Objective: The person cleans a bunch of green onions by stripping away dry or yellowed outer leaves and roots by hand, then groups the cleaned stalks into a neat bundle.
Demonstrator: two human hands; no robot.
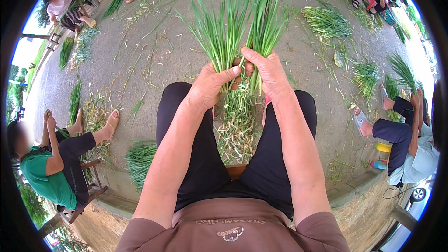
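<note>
My left hand (pixel 211 83) is closed around a bunch of green chives (pixel 223 32), its leaves fanning up and to the left. Closed on a second bunch of chives (pixel 267 30), my right hand (pixel 268 71) is close beside it, with its thumb along the stems. The fingertips of both hands nearly meet between the bunches, and some fingers are hidden behind the stems. Below my hands, between my knees, a heap of pale and yellowish trimmings (pixel 239 130) lies on the ground.
Beside my left leg lies a pile of chives (pixel 141 161). More chive piles (pixel 327 22) and scattered scraps cover parts of the pavement (pixel 154 46). People sit at both sides: one in a green shirt (pixel 49 177) on the left, one in pale blue (pixel 417 158) on the right.
</note>
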